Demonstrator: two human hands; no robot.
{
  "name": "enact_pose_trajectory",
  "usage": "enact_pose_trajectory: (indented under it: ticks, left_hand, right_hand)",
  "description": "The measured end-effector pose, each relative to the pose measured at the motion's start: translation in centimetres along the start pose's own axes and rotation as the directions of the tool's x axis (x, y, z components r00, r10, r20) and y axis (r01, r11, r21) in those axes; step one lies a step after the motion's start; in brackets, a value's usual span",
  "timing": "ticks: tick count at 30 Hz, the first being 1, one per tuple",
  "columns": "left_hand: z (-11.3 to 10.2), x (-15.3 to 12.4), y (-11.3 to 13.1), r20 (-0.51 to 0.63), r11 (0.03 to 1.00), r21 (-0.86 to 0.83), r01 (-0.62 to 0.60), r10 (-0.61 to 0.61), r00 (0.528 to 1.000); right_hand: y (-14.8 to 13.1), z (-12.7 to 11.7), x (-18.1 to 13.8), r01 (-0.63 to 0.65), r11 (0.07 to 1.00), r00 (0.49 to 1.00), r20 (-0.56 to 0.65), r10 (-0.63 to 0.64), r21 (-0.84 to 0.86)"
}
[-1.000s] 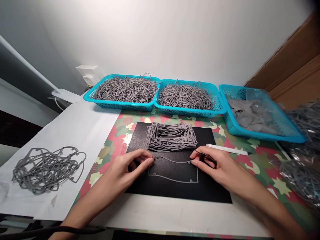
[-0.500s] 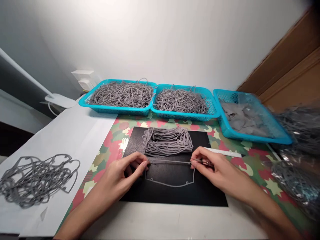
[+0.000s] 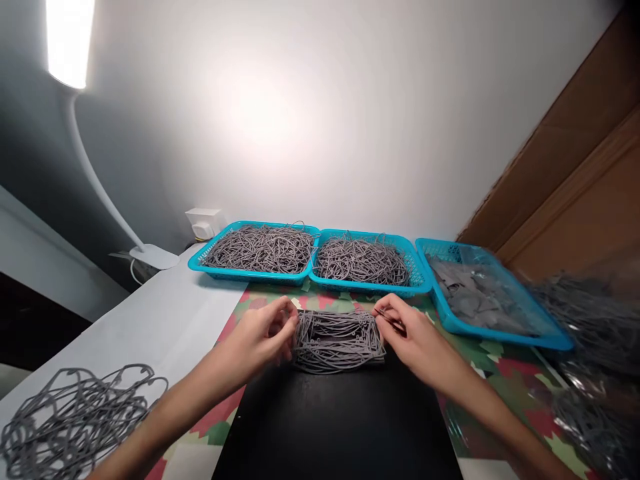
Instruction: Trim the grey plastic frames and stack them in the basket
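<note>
A stack of thin grey rubber gaskets (image 3: 340, 360), each a roughly rectangular loop with small tabs, lies at the far part of a black board (image 3: 335, 427). My left hand (image 3: 273, 330) is at the stack's left end, thumb and forefinger closed on the side of a gasket. At the right end is my right hand (image 3: 407, 327), its fingertips pinched at the top corner. A slim dark metal tool (image 3: 389, 316), looking like tweezers, sits within the right fingers. The gasket between the hands blends into the stack, so its outline cannot be told apart.
Two blue baskets (image 3: 250, 273) (image 3: 370, 288) heaped with grey gaskets stand by the wall. A third blue basket (image 3: 505, 339) holds flat grey pieces. Loose gaskets (image 3: 75, 420) lie at left, plastic bags (image 3: 595, 400) at right. A lit lamp (image 3: 70, 47) rises at back left.
Both hands have carried the single gasket from the board's near part forward onto the stack. The view has tilted up, bringing the lamp head into sight.
</note>
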State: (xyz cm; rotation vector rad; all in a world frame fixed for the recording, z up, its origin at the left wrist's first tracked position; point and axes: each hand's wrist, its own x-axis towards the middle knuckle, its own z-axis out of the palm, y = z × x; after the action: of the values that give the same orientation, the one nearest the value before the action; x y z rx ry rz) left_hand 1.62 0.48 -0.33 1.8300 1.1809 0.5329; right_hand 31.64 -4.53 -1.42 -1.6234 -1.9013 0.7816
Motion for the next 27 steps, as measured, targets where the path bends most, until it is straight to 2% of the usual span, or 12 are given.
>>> enact_pose_trajectory:
  ticks: [3,6,9,11,13,17,23,27]
  left_hand:
    - [0.6,0.9,-1.5,0.024,0.996,0.078,0.039,-0.041,0.999]
    - [1.0,1.0,-1.9,0.030,0.987,0.123,0.101,-0.106,0.994]
    - [1.0,0.9,-1.1,-0.091,0.951,0.294,0.097,-0.074,0.993]
    - [1.3,1.0,-0.6,-0.184,0.875,0.471,0.109,-0.024,0.983]
    - [1.9,1.2,-0.4,-0.221,0.799,0.582,0.152,-0.025,0.975]
    - [3.4,1.1,-0.3,-0.178,0.737,0.639,0.223,-0.140,0.974]
    - [3.7,1.0,0.8,-0.116,0.605,0.747,0.276,-0.290,0.950]
    - [2.9,1.2,1.3,-0.100,0.637,0.718,0.280,-0.303,0.948]
  right_hand:
    - [0.6,0.9,1.1,-0.022,0.988,0.996,-0.087,0.009,-0.150]
    - [1.4,1.5,1.1,-0.043,0.980,0.993,-0.114,0.021,-0.194]
    - [2.0,1.4,0.8,-0.040,0.979,0.993,-0.114,0.017,-0.198]
    - [2.3,1.1,0.7,-0.032,0.982,0.994,-0.111,0.011,-0.188]
    - [2.5,0.8,0.7,-0.020,0.985,0.994,-0.112,0.000,-0.172]
    - [2.7,1.2,0.7,0.018,0.992,0.991,-0.130,-0.034,-0.126]
    - [3.0,2.4,0.8,0.075,0.984,0.948,-0.294,-0.119,-0.159]
    - [3.4,2.9,0.9,0.101,0.982,0.941,-0.304,-0.147,-0.161]
